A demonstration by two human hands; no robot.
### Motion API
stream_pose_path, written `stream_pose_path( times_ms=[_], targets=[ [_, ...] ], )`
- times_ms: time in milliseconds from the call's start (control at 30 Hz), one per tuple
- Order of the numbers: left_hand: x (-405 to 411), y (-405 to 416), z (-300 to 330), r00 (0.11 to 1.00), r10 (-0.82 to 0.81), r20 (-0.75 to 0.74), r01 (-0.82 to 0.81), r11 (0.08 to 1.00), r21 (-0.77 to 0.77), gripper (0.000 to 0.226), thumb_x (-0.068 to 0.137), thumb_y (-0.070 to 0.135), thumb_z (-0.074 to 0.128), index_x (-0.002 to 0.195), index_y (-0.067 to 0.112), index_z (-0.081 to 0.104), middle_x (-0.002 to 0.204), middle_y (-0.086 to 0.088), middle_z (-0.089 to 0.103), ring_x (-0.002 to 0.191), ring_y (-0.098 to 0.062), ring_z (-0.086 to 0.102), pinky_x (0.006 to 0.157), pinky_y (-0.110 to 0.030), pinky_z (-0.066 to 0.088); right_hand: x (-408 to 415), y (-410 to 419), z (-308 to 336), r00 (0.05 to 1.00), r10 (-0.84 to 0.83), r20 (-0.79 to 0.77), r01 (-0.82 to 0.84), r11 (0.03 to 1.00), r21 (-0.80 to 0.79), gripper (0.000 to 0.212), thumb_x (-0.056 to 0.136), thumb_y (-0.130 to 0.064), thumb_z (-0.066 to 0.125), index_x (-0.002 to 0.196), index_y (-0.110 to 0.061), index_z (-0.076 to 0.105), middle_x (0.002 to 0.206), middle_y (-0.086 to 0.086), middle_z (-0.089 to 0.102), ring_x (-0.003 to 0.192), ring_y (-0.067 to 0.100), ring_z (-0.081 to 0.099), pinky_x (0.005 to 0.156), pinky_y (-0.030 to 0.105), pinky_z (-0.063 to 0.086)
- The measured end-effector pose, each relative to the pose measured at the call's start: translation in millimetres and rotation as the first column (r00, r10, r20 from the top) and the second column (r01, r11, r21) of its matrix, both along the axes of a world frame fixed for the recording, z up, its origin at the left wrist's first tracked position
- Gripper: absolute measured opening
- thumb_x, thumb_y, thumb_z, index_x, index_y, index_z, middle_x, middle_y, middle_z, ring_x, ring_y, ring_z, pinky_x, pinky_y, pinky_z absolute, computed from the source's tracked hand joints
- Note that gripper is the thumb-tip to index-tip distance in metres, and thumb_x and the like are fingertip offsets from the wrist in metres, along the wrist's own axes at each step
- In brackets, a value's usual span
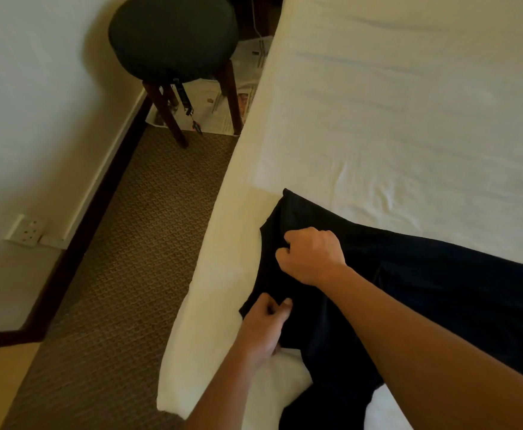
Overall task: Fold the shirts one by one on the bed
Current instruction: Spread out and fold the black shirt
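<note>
Starting left: stool [173,38] and newspaper [247,88] sit on the floor, well clear. Left hand [264,327] pinches the near end of the dark shirt [424,299] at the bed [409,103] edge — right hand [311,256] bunches cloth just beyond, fingers curled tight. Shirt's length trails rightward — open sheet beyond it.

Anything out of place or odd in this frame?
Only the newspaper spread on the carpet under the stool beside the bed. Otherwise normal: both hands, left and right, grip the dark shirt.
</note>
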State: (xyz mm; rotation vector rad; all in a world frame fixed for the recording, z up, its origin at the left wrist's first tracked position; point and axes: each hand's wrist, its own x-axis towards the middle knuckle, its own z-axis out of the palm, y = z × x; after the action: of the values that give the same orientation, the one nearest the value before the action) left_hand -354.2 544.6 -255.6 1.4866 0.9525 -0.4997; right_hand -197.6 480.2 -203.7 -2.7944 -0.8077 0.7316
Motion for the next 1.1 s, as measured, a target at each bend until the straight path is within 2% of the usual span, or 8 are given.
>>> stream_pose_path(
  times_ms=[167, 367, 500, 667, 733, 833, 1000, 1100],
  targets=[
    [2, 3, -6, 1.0, 0.007, -0.026, -0.008, 1.0, -0.016, 0.035, 0.103, 0.047, 0.05, 0.087, 0.016, 0.044, 0.077, -0.008, 0.051, 0.059, -0.021, 0.054, 0.047, -0.026, 0.039, 8, -3, -10, 1.0, -0.015, -0.005, 0.015, 0.995, -0.1, 0.017, 0.096, -0.036, 0.047, 0.094, -0.02, 0.051, 0.078, -0.001, 0.058, 0.067, 0.019, 0.058, 0.066, 0.036, 0.055],
    [6, 4, 0, 0.998, -0.04, -0.051, 0.042, 0.998, 0.037, 0.043, 0.1, 0.056, 0.051, 0.088, 0.015, 0.048, 0.081, -0.009, 0.057, 0.062, -0.022, 0.06, 0.049, -0.029, 0.044, 15, -14, -13, 0.914, -0.176, -0.367, 0.23, 0.967, 0.108, 0.027, 0.096, -0.04, 0.055, 0.095, -0.019, 0.071, 0.087, -0.002, 0.068, 0.079, 0.016, 0.065, 0.077, 0.036, 0.058],
    [15, 5, 12, 0.991, -0.109, -0.077, 0.121, 0.977, 0.176, 0.036, 0.096, 0.045, 0.06, 0.077, 0.018, 0.049, 0.073, -0.005, 0.057, 0.058, -0.022, 0.056, 0.047, -0.026, 0.043, 2, -63, -2, 0.86, -0.474, -0.188, 0.508, 0.771, 0.384, 0.017, 0.097, -0.027, 0.056, 0.087, -0.021, 0.069, 0.084, -0.006, 0.066, 0.076, 0.018, 0.063, 0.066, 0.037, 0.055],
    [29, -6, 32, 0.996, -0.076, 0.035, 0.061, 0.945, 0.32, 0.038, 0.087, 0.05, 0.059, 0.065, 0.019, 0.057, 0.07, -0.008, 0.068, 0.066, -0.031, 0.067, 0.067, -0.048, 0.058, -51, -128, -6, 0.462, -0.875, -0.145, 0.816, 0.355, 0.457, 0.009, 0.098, -0.022, 0.057, 0.092, -0.019, 0.063, 0.107, -0.004, 0.052, 0.099, 0.02, 0.055, 0.078, 0.034, 0.047],
    [37, -14, 41, 0.986, -0.162, 0.025, 0.136, 0.889, 0.437, 0.035, 0.095, 0.046, 0.056, 0.074, 0.018, 0.062, 0.072, -0.003, 0.067, 0.067, -0.024, 0.066, 0.06, -0.041, 0.053, -71, -139, -10, 0.346, -0.874, -0.342, 0.909, 0.222, 0.354, 0.013, 0.098, -0.031, 0.059, 0.095, -0.02, 0.064, 0.102, 0.0, 0.063, 0.091, 0.021, 0.062, 0.072, 0.034, 0.05],
    [48, -21, 47, 0.974, -0.223, -0.037, 0.207, 0.813, 0.544, 0.041, 0.097, 0.053, 0.052, 0.09, 0.013, 0.061, 0.077, 0.002, 0.061, 0.07, -0.018, 0.059, 0.055, -0.03, 0.036, -87, -137, -10, 0.342, -0.791, -0.507, 0.939, 0.263, 0.223, 0.026, 0.094, -0.043, 0.063, 0.091, -0.017, 0.066, 0.085, 0.009, 0.069, 0.08, 0.028, 0.069, 0.074, 0.044, 0.059],
    [65, -7, 35, 0.981, -0.179, -0.078, 0.194, 0.938, 0.287, 0.041, 0.094, 0.05, 0.063, 0.103, 0.011, 0.061, 0.104, -0.007, 0.066, 0.092, -0.026, 0.064, 0.079, -0.037, 0.052, -81, -131, -7, 0.363, -0.683, -0.634, 0.93, 0.312, 0.197, 0.016, 0.095, -0.032, 0.066, 0.096, -0.016, 0.068, 0.093, 0.006, 0.073, 0.085, 0.023, 0.071, 0.081, 0.044, 0.061],
    [68, -5, 39, 0.998, -0.002, 0.065, -0.007, 0.989, 0.149, 0.02, 0.098, 0.034, 0.061, 0.098, 0.014, 0.064, 0.103, -0.007, 0.067, 0.096, -0.026, 0.064, 0.081, -0.036, 0.053, -84, -141, 2, 0.32, -0.673, -0.667, 0.946, 0.188, 0.264, 0.017, 0.1, -0.032, 0.059, 0.099, -0.016, 0.066, 0.096, 0.006, 0.071, 0.086, 0.021, 0.07, 0.069, 0.032, 0.056]
  ],
)
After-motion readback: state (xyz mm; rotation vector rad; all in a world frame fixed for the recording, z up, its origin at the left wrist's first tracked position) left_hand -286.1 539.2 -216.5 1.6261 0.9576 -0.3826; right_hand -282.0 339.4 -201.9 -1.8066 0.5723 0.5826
